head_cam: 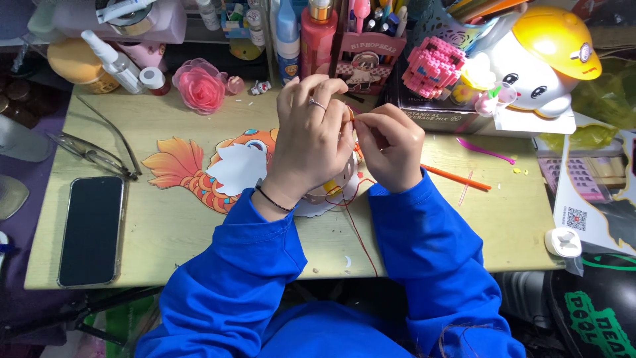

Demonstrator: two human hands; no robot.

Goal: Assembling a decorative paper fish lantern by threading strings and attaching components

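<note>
Your left hand [311,136] sits near the middle of the table [165,232], toward its far edge, fingers curled narrow and pinched at the tips on something small and orange; what exactly it grips is too small to tell. It wears a ring and a dark wristband. Your right hand [391,149] is touching the left at the fingertips, thumb and forefinger closed tight on a red thread [358,229]. The thread runs down from both hands, loops over a white paper piece [324,199] under your wrists, and trails to the near edge of the table.

The orange fish cutout [205,166] lies flat just beside your left hand, its tail pointing toward the left edge. An orange stick [457,177] lies just right of your right hand. 1 phone [91,231] rests face up near the left edge, with glasses [93,152] beyond it. A pink flower [199,86] stands at the far edge.
</note>
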